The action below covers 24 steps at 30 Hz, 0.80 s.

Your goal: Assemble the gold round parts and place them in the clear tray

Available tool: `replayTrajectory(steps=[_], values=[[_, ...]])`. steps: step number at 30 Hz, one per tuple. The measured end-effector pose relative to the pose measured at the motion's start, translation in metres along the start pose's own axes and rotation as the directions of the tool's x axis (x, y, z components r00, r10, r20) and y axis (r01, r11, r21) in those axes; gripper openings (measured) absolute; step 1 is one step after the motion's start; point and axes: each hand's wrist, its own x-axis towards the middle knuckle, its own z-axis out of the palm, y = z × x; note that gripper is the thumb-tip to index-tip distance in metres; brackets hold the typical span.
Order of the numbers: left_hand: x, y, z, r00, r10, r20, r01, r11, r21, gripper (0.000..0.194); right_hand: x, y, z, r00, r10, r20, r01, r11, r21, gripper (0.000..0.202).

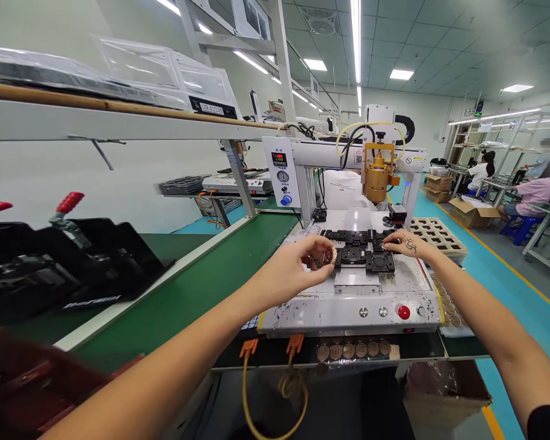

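Note:
My left hand [293,269] is curled around round, copper-coloured metal pieces [329,255] just left of a black fixture [354,255]. How many pieces it holds is partly hidden by the fingers. At the fixture's right side, my right hand [410,243] reaches down with thumb and fingertips pinched together. Whatever lies between those fingertips is too small to make out. The fixture has several square black pockets and sits on the white bed of a bench machine [302,315]. Above and behind it hangs the machine's brass-coloured head [376,180].
A red button [404,312] sits on the machine's front panel. Several round brown discs [348,351] line the bench edge below. To the right stands a slotted tray [437,237]; a green conveyor belt [201,299] runs along the left, with black clamp fixtures [101,256]. People sit farther right.

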Motion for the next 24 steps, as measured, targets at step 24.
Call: replayTrajectory(steps=[24], values=[[-0.188, -0.089, 0.092, 0.93, -0.31, 0.197, 0.362, 0.87, -0.336, 0.038, -0.219, -0.049, 0.161, 0.481, -0.206, -0.852, -0.113, 0.949, -0.293, 0.029]])
